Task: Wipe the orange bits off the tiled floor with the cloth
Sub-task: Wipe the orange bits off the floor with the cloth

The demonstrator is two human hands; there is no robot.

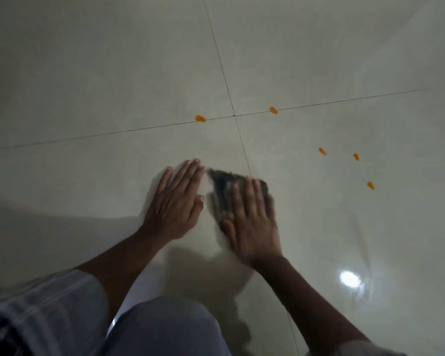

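Observation:
A dark cloth (222,186) lies crumpled on the pale tiled floor (113,86), just left of a grout line. My right hand (252,219) presses flat on top of it, fingers together, and looks blurred. Flat on the bare tile to the cloth's left rests my left hand (176,199), fingers extended, holding nothing. Several orange bits lie on the floor: one (200,118) on the cross grout line ahead of my left hand, another (273,110) right of the tile corner, and three smaller ones (322,151), (355,157), (370,185) off to the right.
My knee in grey trousers (165,327) fills the lower middle and a striped sleeve (36,304) the lower left. A bright light reflection (350,278) glares on the glossy tile at lower right. A wall base rises at the top right.

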